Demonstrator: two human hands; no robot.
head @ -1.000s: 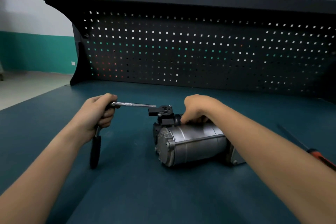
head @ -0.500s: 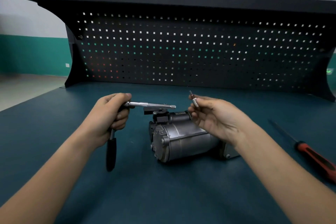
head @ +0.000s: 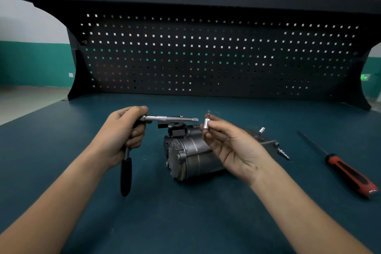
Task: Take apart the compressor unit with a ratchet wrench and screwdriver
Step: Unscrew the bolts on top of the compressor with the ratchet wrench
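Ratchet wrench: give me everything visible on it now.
The ratchet wrench is gripped by the left hand around its head, which is hidden. Its black handle hangs down toward the bench; contact unclear. A chrome extension bar with a knurled band points level to the right, above the black top fitting of the compressor. The bar's tip is bare; a small silver socket, pinched by the right hand, sits just off it.

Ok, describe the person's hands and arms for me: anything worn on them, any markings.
The left hand and right hand are bare, with no gloves and no rings that show. The left forearm and right forearm are uncovered down to the frame edge. No sleeve, watch, wristband or marking is in view.
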